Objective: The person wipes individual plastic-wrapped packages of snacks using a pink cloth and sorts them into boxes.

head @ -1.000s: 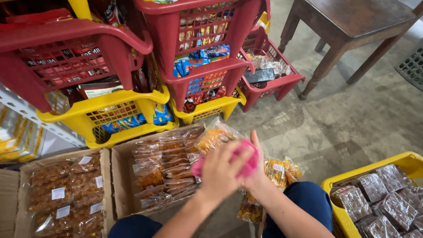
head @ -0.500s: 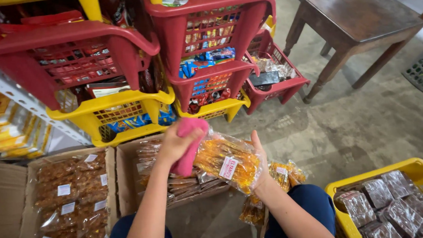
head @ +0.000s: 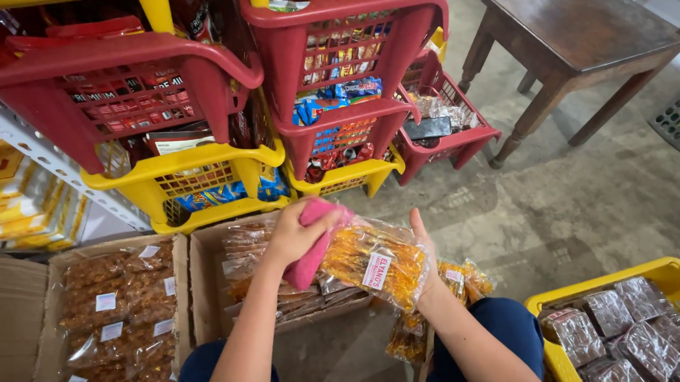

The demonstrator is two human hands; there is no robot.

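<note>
Near the centre of the frame, slightly low, the person holds up a clear plastic snack packet (head: 375,263) full of orange-golden strips, glossy and crinkled, with a small white label with red print stuck on its front. The right hand (head: 423,249) sits behind the packet's right end, palm against it with the fingers mostly hidden by the plastic, so it seems to cup the bag from behind. The left hand (head: 296,233) is closed around a pink cloth (head: 310,245), which it presses against the packet's left end; the cloth hangs down below the fist.

Just under the packet, an open cardboard box (head: 206,291) holds more flat packets of brown snacks. A second cardboard box (head: 175,269) at lower left is packed with labelled bags of brownish pieces. At lower right, a yellow crate (head: 670,274) contains dark wrapped bars. Red and yellow baskets (head: 199,163) stacked with goods fill the upper left, and a dark wooden table (head: 579,23) stands at upper right.
</note>
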